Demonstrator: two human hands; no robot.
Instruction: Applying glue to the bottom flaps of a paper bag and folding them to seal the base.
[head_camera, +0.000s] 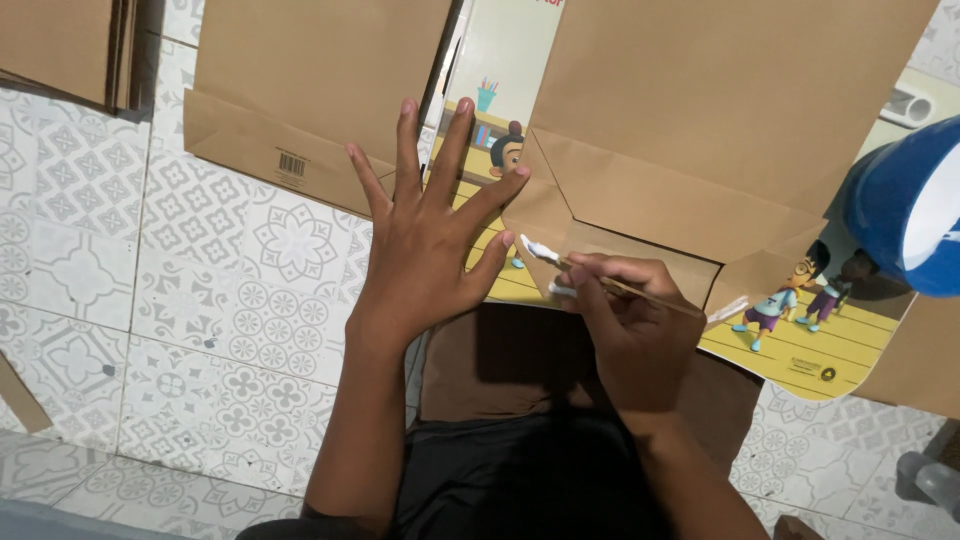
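My left hand (430, 235) lies flat with its fingers spread, pressing on a yellow cartoon picture board (800, 345) and touching the edge of a brown paper bag (680, 140). My right hand (625, 320) is closed around a thin wooden stick (640, 293). The stick's tip (540, 250) carries white paste and touches the folded bottom flap of the brown paper bag. The bag's bottom is opened into angled folds.
Another brown paper bag (300, 90) lies at the upper left, and a stack of flat bags (65, 45) sits in the corner. A blue and white container (905, 210) stands at the right. Patterned floor tiles (170, 300) surround everything.
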